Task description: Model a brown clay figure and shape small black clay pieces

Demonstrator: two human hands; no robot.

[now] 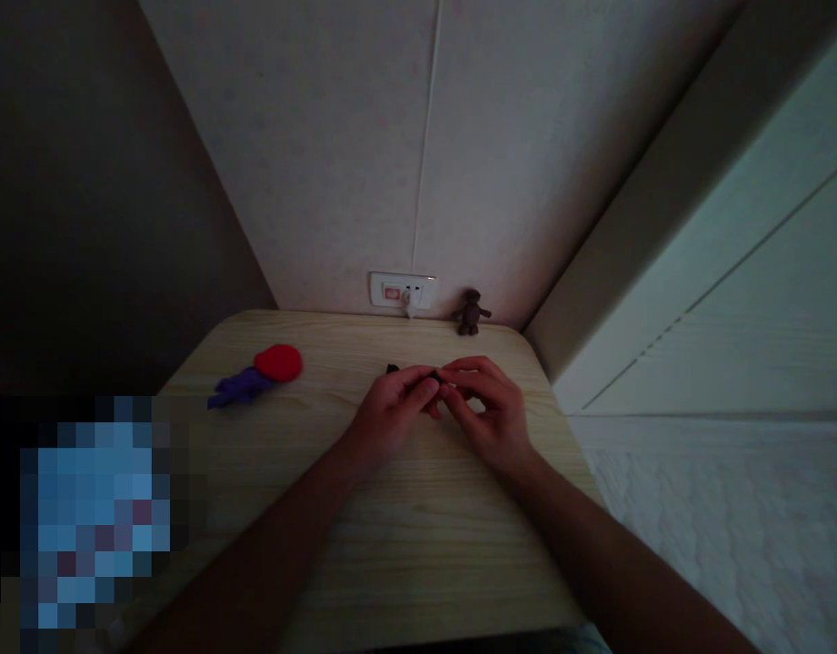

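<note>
Here, faces a pale wall [309, 136] well beyond both hands, with a white panel [752, 300] off to their right. Leans over a light wooden table [363, 563], spread beneath and around the hands. Curls the left hand [391, 409] and right hand [490, 409] inward, close together, in a fingertip grip. Has a socket plate [428, 292] straight past them on the wall, with a white plug in it. Has a purple lump [244, 388] lying well left of the left hand, touching a rounded red piece [280, 362] on the side nearer that hand. Has a brown figure [471, 312] standing beyond the right hand, near the wall. Pinches a small black lump [436, 376] between the fingertips of both hands, partly hidden. Shows a dark bit [392, 369] just past the left hand; cannot tell whether held.
</note>
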